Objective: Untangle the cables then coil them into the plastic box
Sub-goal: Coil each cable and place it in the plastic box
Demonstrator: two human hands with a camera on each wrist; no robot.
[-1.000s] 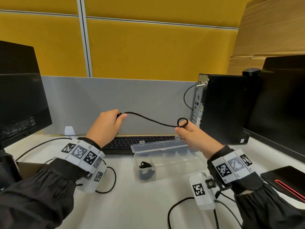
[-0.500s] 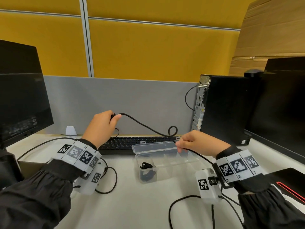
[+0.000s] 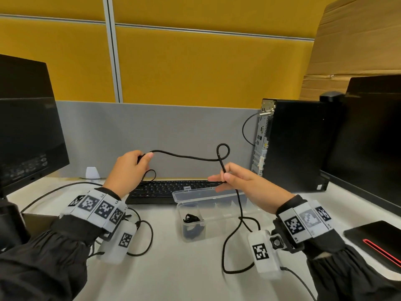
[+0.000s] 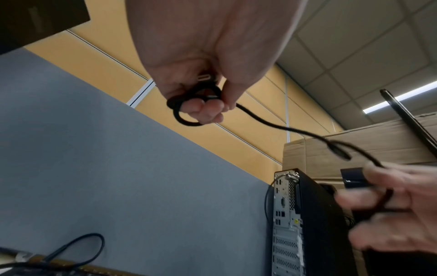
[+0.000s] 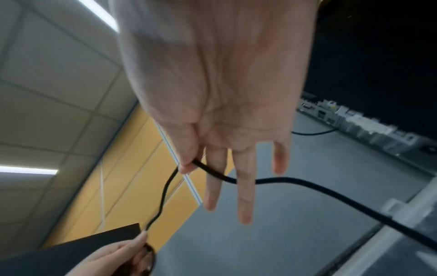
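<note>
A thin black cable [image 3: 184, 157] hangs in the air between both hands above the keyboard. My left hand [image 3: 130, 168] grips a small coil of it with its plug end [image 4: 205, 77] against the palm. My right hand [image 3: 230, 178] pinches the cable between thumb and forefinger, other fingers straight [image 5: 244, 186]. A small loop [image 3: 223, 151] stands just above that pinch. From there the cable drops past the clear plastic box [image 3: 217, 213] onto the desk. A coiled black cable [image 3: 192, 219] lies in the box's left compartment.
A black keyboard [image 3: 165, 191] sits behind the box. Monitors stand at far left [image 3: 28, 135] and far right [image 3: 373, 135], a black computer tower [image 3: 295, 144] at right. A black notebook with a red stripe [image 3: 377, 240] lies at right. Wrist-camera leads trail on the desk.
My right hand slid down along the cable, then rose again with its pinch, and the small loop now stands higher. My left hand kept its grip and shifted slightly.
</note>
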